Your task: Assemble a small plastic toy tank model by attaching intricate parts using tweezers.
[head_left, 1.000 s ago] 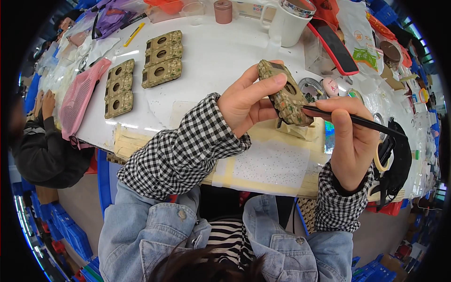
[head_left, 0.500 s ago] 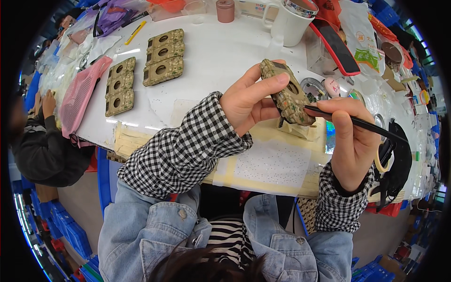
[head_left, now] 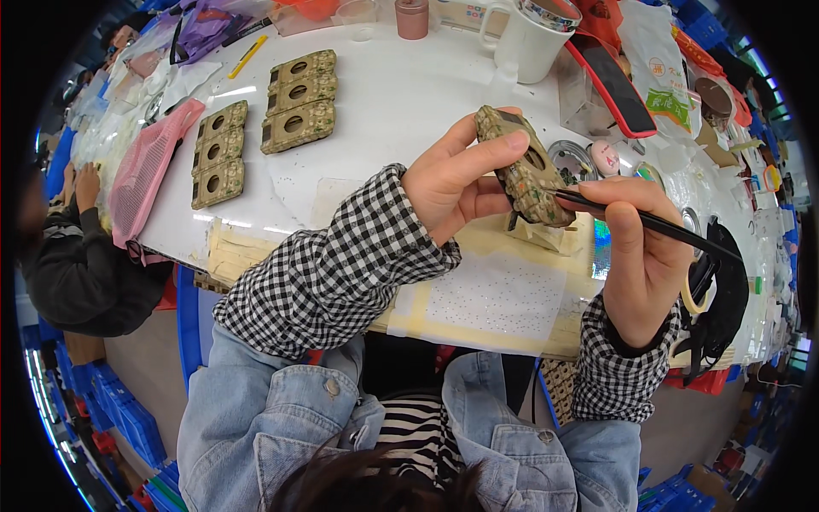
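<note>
My left hand (head_left: 456,183) grips a camouflage-patterned case (head_left: 531,171) with a round hole, tilted above the table. Its thumb lies across the front face. Closed around black tweezers (head_left: 674,229), my right hand (head_left: 644,247) holds their tips against the case's lower right edge. Whether anything is between the tips is too small to tell. Below the case lies a white sheet (head_left: 495,290) scattered with tiny dark specks. Two groups of similar camouflage cases, one group (head_left: 220,155) at the left and another (head_left: 299,102) farther back, rest on the table.
A white mug (head_left: 525,43) and a phone with a red edge (head_left: 610,85) are at the back right. Near my right wrist are a black strap-like item (head_left: 721,299) and a tape roll (head_left: 695,294). A pink mesh bag (head_left: 153,175) lies left, beside another person's hands (head_left: 85,186).
The case and both hands have shifted very slightly to the right. The tweezers' tips stay at the case's edge.
</note>
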The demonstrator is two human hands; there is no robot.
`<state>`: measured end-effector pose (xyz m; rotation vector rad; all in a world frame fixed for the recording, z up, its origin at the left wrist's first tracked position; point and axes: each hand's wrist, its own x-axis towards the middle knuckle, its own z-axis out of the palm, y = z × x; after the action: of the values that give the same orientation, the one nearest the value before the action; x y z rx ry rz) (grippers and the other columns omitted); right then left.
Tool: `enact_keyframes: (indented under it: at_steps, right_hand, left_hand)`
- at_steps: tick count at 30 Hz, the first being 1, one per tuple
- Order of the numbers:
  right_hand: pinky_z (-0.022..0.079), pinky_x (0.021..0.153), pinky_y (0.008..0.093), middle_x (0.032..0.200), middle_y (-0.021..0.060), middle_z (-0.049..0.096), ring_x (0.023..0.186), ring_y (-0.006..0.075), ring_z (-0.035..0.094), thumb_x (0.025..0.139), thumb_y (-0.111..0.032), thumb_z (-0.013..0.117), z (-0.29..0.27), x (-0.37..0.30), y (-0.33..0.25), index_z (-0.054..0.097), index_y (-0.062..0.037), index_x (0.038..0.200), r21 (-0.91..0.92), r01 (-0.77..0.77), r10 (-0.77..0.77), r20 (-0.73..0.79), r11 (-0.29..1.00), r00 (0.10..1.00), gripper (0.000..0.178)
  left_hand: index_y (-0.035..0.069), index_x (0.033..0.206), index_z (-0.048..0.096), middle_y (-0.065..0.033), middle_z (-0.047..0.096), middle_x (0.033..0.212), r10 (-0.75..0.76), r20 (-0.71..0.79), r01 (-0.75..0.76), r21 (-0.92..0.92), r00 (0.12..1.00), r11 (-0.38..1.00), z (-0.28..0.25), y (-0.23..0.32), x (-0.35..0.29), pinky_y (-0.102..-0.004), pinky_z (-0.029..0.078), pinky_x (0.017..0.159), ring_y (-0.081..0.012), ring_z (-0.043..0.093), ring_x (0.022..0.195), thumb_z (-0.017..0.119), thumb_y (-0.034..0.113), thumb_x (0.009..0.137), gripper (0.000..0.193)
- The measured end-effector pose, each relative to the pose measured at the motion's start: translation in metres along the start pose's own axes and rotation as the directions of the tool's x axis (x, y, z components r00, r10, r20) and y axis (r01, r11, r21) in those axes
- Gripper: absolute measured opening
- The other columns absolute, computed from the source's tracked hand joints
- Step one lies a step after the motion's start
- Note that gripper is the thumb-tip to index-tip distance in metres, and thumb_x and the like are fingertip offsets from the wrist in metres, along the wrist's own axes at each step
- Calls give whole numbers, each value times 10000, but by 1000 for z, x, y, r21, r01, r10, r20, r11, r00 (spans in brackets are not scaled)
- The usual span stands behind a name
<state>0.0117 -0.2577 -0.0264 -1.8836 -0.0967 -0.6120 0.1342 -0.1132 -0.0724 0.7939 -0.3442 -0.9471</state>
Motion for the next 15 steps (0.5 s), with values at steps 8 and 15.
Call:
enact_keyframes:
  at_steps: [8, 15]
  right_hand:
    - [468, 750, 238, 898, 108, 625, 819, 140, 595, 917, -104, 531, 3, 0, 3, 604, 61, 960, 82, -8, 9, -12, 997, 1000, 185]
    - [490, 779, 254, 925, 124, 623, 856, 169, 618, 923, -89, 516, 4, -1, 6, 590, 69, 984, 114, -1, 5, -39, 993, 999, 186]
  left_hand:
    - [88, 1253, 374, -57, 524, 1076, -11, -9, 10, -22, 1000, 1000, -2, -2, 1, -295, 529, 819, -173, 602, 936, 604, 282, 870, 487]
    - [79, 1210, 402, -44, 526, 1055, -42, -37, 40, -49, 998, 998, -1, -3, 2, -279, 525, 817, -155, 595, 916, 605, 317, 866, 465]
